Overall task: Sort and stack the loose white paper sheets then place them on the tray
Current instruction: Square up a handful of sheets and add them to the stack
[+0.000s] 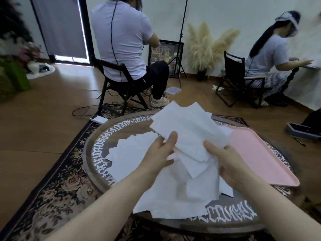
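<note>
White loose paper sheets (187,129) are being gripped as an uneven fan above the round lettered table (97,153), left hand (161,153) and right hand (231,164) both pinching its near edge, the pink plastic tray (260,159) lying just right, nearer the right hand.

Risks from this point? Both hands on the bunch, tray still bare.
1. The held sheets are fanned and misaligned between the left hand and right hand; one may slip out.
2. Loose sheets overhang the round table at its near edge and could slide to the rug.
3. The pink tray juts past the table's right side; a nudge might tip it.
</note>
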